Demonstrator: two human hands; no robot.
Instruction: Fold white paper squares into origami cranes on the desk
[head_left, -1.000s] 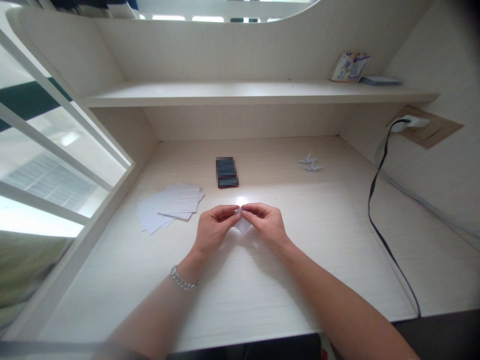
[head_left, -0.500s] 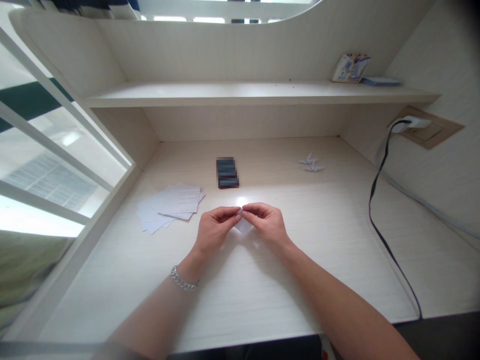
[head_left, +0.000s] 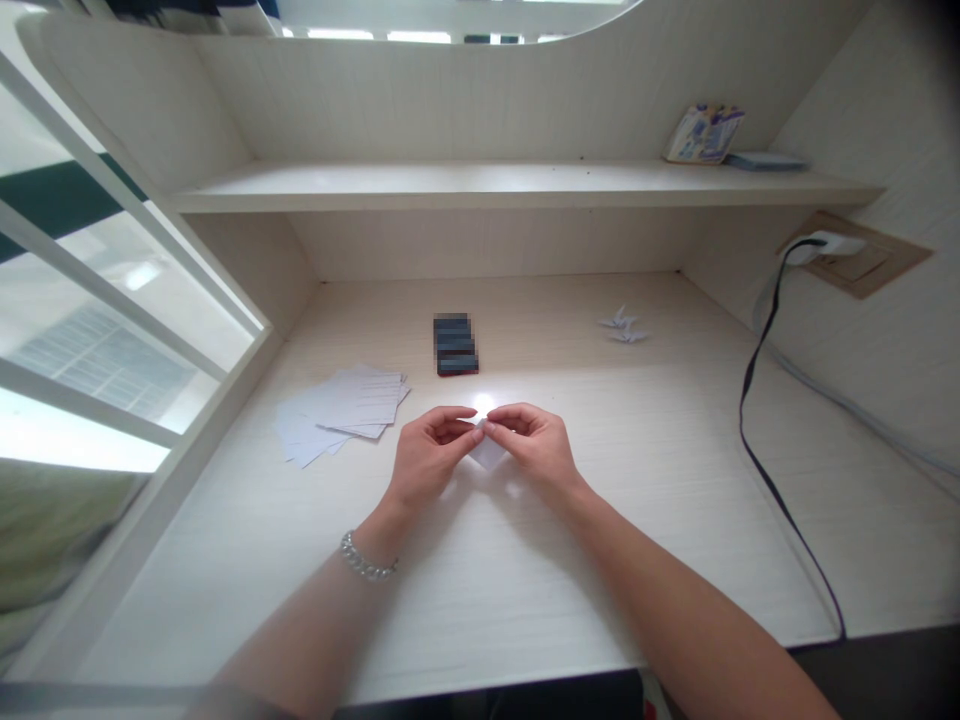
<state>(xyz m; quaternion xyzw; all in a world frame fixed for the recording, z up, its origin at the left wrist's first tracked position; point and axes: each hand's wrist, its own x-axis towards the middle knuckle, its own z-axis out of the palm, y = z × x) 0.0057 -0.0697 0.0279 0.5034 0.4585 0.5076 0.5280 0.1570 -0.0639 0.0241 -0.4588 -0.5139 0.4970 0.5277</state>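
My left hand (head_left: 426, 460) and my right hand (head_left: 534, 446) meet over the middle of the pale desk (head_left: 480, 560). Both pinch a small folded piece of white paper (head_left: 486, 452) between thumb and fingertips, just above the desk top. Most of the paper is hidden by the fingers. A silver bracelet (head_left: 365, 562) sits on my left wrist. A loose pile of white paper sheets (head_left: 337, 410) lies to the left of my left hand.
A dark phone (head_left: 454, 345) lies behind my hands. Two small folded paper shapes (head_left: 622, 326) rest at the back right. A black cable (head_left: 765, 400) runs from a wall socket (head_left: 832, 248) over the desk's right side. A shelf (head_left: 510, 185) above holds a small box (head_left: 701, 133).
Both hands have drifted up and slightly away by a small amount, still pinching the folded paper. Nothing else has moved.
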